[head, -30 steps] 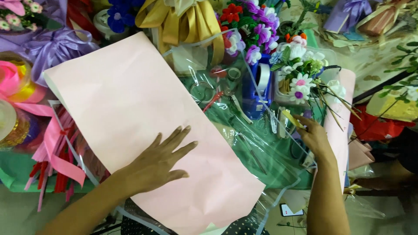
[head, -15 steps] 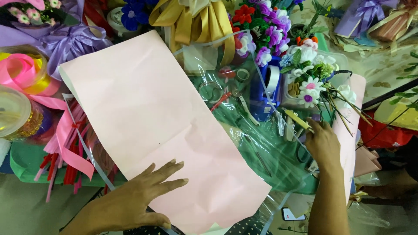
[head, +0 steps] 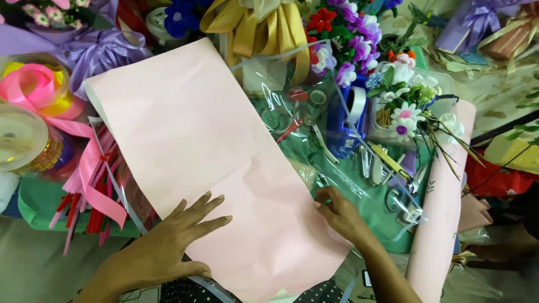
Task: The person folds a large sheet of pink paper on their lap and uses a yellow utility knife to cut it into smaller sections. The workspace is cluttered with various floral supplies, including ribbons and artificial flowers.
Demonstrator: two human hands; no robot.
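The grip of the left hand (head: 168, 247) is open and flat — the fingers are spread and press on the near left edge of the pink paper sheet (head: 213, 157). The right hand (head: 339, 216) has its fingers curled together at the right edge of the same sheet, and they seem to pinch it, though I cannot tell this for sure. The sheet lies diagonally over the crowded surface, partly on clear cellophane (head: 314, 129). Behind it stand a blue tape dispenser (head: 348, 118), a small bunch of artificial flowers (head: 407, 106), gold ribbon (head: 264, 28) and a purple bow (head: 106, 53); a pink ribbon (head: 90, 168) hangs at the left. In my judgement the paper could crease or slide — the cellophane under it is slippery, and a pull from one side only may tear the edge.
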